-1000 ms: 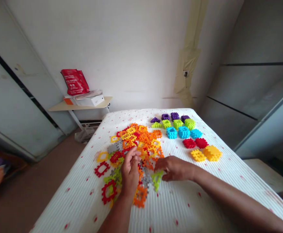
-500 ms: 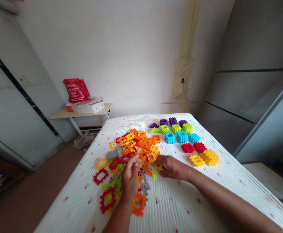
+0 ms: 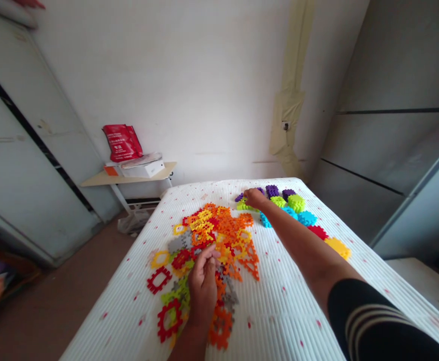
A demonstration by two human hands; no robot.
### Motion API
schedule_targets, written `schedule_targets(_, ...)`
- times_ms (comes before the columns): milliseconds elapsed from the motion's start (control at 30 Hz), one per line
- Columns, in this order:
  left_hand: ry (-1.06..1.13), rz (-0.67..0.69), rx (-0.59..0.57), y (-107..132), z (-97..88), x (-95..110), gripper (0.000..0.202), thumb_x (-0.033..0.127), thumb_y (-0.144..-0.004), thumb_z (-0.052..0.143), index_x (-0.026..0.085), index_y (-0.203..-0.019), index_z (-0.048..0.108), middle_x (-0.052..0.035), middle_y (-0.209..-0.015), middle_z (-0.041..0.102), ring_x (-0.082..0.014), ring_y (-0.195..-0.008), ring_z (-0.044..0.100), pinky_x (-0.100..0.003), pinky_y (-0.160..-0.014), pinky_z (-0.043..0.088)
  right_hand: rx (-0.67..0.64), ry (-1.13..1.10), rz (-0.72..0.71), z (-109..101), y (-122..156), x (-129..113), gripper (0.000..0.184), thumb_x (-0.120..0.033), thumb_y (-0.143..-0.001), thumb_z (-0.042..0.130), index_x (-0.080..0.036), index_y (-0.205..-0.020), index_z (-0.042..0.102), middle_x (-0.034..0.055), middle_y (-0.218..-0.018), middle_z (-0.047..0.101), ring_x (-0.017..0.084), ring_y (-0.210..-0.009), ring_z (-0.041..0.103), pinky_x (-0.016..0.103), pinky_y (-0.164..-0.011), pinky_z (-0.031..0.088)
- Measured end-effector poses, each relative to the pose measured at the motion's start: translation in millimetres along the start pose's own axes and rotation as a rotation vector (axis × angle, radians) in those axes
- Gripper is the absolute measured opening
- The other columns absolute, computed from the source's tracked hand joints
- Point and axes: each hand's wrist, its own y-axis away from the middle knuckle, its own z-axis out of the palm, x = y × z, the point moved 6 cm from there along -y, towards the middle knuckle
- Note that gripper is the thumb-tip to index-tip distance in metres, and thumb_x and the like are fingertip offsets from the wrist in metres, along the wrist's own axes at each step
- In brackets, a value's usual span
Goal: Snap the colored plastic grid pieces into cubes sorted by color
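A heap of flat interlocking plastic pieces, orange, yellow, red, grey and green, lies on a white bedspread. My left hand rests on the near part of the heap, fingers curled over pieces; I cannot make out what is in them. My right hand is stretched to the far side, fingers closed over a light green piece beside the purple cubes. Assembled cubes stand in rows there: green, blue, red, yellow. My forearm hides part of them.
A small side table with a red bag and a white box stands by the wall at the left. Grey cabinet doors line both sides. The bed's left edge drops to a brown floor.
My right hand left the near edge of the heap with the light green piece and reached to the far rows of cubes. The left hand stayed on the heap.
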Motion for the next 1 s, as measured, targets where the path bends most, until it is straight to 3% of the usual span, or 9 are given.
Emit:
schedule_targets(133,0.010,-0.020,0.012,0,0.0,2,0.032,0.035,-0.080,0.052,0.017,-0.104,0.062,-0.0060,-0.086,0.065,-0.0154,-0.074,0.059,-0.028,-0.069,0.049,-0.069,0.042,0.021,11,-13,2,0.033,-0.035,-0.089,0.051,-0.016,-0.116,0.051,0.0069,-0.116,0.054,0.019,-0.097,0.056,0.040,-0.081,0.049)
schedule_targets(300,0.007,-0.002,0.019,1,-0.4,4,0.030,0.033,-0.081,0.051,0.016,-0.103,0.062,-0.0060,-0.086,0.065,-0.0140,-0.071,0.060,-0.027,-0.066,0.051,-0.077,0.061,0.013,14,-18,-1,0.022,-0.015,-0.078,0.062,-0.015,-0.100,0.065,0.0124,-0.100,0.064,0.024,-0.095,0.057,0.033,-0.081,0.047)
schedule_targets(400,-0.058,0.076,0.021,2,-3.4,8,0.029,0.031,-0.084,0.047,0.016,-0.105,0.061,-0.0062,-0.087,0.066,-0.0137,-0.070,0.061,-0.027,-0.066,0.052,-0.067,0.067,0.009,18,-18,-4,0.023,-0.009,-0.076,0.059,-0.009,-0.098,0.066,0.0149,-0.097,0.065,0.024,-0.094,0.058,0.029,-0.080,0.045)
schedule_targets(500,-0.222,0.294,0.010,6,-5.5,22,0.027,0.025,-0.086,0.044,0.018,-0.107,0.061,-0.0070,-0.091,0.067,-0.0152,-0.077,0.063,-0.029,-0.070,0.053,-0.051,0.070,0.009,17,-17,-7,0.023,-0.007,-0.077,0.055,-0.004,-0.098,0.064,0.0165,-0.097,0.065,0.022,-0.094,0.058,0.027,-0.079,0.043)
schedule_targets(633,-0.392,0.695,-0.045,22,0.9,51,0.031,0.013,-0.085,0.042,0.019,-0.109,0.060,-0.0082,-0.096,0.067,-0.0170,-0.090,0.063,-0.030,-0.079,0.052,0.012,0.053,-0.038,2,-11,-18,0.024,-0.006,-0.075,0.055,-0.010,-0.097,0.064,0.0156,-0.102,0.063,0.022,-0.095,0.059,0.027,-0.079,0.043)
schedule_targets(767,-0.391,0.869,-0.194,40,15.0,69,0.037,0.007,-0.082,0.044,0.019,-0.115,0.057,-0.0099,-0.100,0.065,-0.0178,-0.096,0.060,-0.031,-0.083,0.050,0.096,0.001,-0.157,-13,21,-43,0.029,-0.008,-0.078,0.050,-0.013,-0.105,0.061,0.0127,-0.108,0.059,0.019,-0.096,0.058,0.024,-0.081,0.041)
schedule_targets(867,-0.281,0.789,-0.306,43,24.1,76,0.031,0.011,-0.083,0.045,0.020,-0.107,0.062,-0.0099,-0.100,0.065,-0.0181,-0.094,0.060,-0.032,-0.081,0.050,0.158,-0.112,-0.329,-5,70,-66,0.026,-0.011,-0.080,0.048,-0.015,-0.102,0.061,0.0086,-0.103,0.060,0.015,-0.088,0.058,0.023,-0.078,0.042)
schedule_targets(933,-0.125,0.561,-0.270,29,22.5,72,0.024,0.015,-0.084,0.045,0.019,-0.097,0.065,-0.0086,-0.095,0.065,-0.0166,-0.086,0.061,-0.030,-0.076,0.050,0.200,-0.242,-0.493,7,111,-82,0.019,-0.014,-0.084,0.045,-0.016,-0.092,0.062,0.0066,-0.092,0.061,0.014,-0.081,0.058,0.023,-0.074,0.042)
schedule_targets(1000,0.109,0.271,-0.140,7,14.1,61,0.020,0.019,-0.084,0.045,0.017,-0.089,0.065,-0.0069,-0.086,0.065,-0.0139,-0.076,0.060,-0.027,-0.069,0.049,0.215,-0.307,-0.595,21,149,-92,0.020,-0.017,-0.088,0.040,-0.017,-0.084,0.060,0.0050,-0.083,0.060,0.013,-0.079,0.057,0.022,-0.070,0.043)
